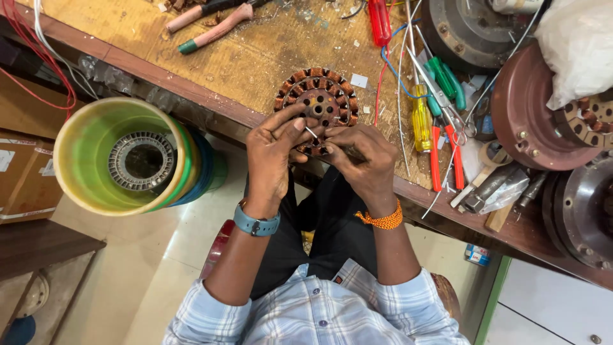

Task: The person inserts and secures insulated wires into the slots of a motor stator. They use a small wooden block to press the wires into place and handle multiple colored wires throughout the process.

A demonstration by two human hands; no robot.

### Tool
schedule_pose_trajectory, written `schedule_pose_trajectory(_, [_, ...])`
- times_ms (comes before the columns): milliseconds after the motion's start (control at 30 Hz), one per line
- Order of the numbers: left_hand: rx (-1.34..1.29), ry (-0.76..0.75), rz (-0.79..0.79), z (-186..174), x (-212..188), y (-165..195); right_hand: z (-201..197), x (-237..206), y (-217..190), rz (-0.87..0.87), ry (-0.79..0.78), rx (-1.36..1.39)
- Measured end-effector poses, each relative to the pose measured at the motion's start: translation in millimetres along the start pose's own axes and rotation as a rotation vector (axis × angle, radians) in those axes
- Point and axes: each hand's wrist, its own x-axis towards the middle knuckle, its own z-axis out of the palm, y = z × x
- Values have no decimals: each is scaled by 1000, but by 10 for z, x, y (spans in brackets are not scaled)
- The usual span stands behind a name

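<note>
Between both hands' grip, stator.

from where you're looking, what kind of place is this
Most likely a small repair workshop for fan or motor windings. Both hands, left hand and right hand, work on a copper-wound stator at a worn wooden bench. Screwdrivers and brown motor housings lie alongside.

A scratched, yellowish wooden worktop with a dark reddish edge runs slantwise across the upper part of the view. Below it lies a pale tiled floor. A dark wooden shelf juts in at lower left, cardboard boxes above it. Light is even.
</note>
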Motion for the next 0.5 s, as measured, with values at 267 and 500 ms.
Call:
schedule_pose_trajectory(267, [27,-4,15,-10,-5,-6,9,8,-3,-13,7,15])
schedule_pose_trajectory(500, [42,3,19,9,-8,-20,14,-4,3,-6,6,-19])
